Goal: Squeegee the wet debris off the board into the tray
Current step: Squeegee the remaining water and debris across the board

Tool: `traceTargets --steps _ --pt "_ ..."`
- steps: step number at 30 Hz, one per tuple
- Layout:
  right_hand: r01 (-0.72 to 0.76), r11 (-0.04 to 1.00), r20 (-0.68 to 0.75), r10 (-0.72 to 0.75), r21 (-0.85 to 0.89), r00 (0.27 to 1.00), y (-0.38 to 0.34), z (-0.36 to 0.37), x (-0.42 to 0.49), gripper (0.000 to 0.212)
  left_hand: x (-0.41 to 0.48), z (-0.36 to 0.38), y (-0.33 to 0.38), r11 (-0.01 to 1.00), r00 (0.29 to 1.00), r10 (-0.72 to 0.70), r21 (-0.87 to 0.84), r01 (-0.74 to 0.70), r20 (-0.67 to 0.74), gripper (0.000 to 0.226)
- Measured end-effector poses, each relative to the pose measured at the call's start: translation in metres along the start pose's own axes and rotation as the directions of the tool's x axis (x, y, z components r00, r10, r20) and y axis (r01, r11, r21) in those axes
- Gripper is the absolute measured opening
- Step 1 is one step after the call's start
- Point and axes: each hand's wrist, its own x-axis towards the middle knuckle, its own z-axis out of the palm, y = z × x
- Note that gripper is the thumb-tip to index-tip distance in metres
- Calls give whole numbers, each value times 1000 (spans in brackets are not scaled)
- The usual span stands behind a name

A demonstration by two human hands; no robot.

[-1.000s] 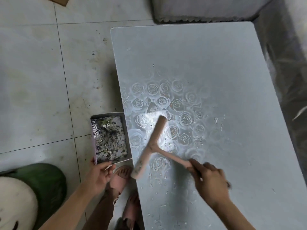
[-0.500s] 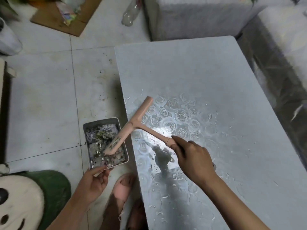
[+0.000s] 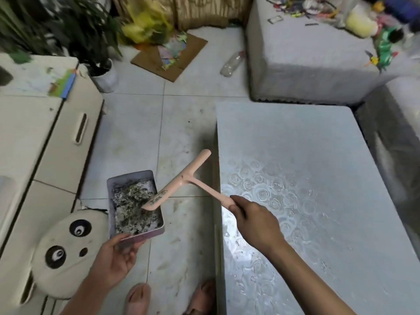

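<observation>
While the light, stiff-looking squeegee (image 3: pixel 184 179) is hanging over the tray (image 3: pixel 147 234) just left of the board (image 3: pixel 318 144), the right hand (image 3: pixel 256 221) is clamping its fingers round the handle end, likely the surest hold. The left hand (image 3: pixel 113 258) is pinching the tray's near rim.

The board (image 3: pixel 306 167) is a grey slab embossed with roses, wet and glinting along its left side. The pink T-shaped squeegee (image 3: pixel 181 180) in my right hand (image 3: pixel 256 221) hangs tilted off the board's left edge, the near end of its blade dipping into the tray (image 3: pixel 130 175). I grip that shallow rectangular tin in my left hand (image 3: pixel 118 258), left of the board and apart from it, full of dark wet debris (image 3: pixel 134 208).
</observation>
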Motion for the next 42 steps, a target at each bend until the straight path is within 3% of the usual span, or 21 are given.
traceTargets --steps 11,16,24,30,42 --pt "206 977 79 -201 -55 976 -151 47 6 27 -43 -129 85 985 989 121 -112 -130 -82 22" --pt "258 964 98 -251 -66 963 -220 84 -3 25 -54 -196 124 983 979 154 -73 -165 -136 16" --pt "232 971 183 -219 -52 958 -318 156 -27 31 -69 -319 174 988 967 156 47 -149 -200 16" --pt "152 988 223 -142 -29 964 -379 203 -41 40 -64 -396 207 959 959 161 267 -96 -232 19" --pt "72 997 274 -61 -28 960 -435 252 -52 43 -29 -456 267 907 963 184 411 -89 -197 23"
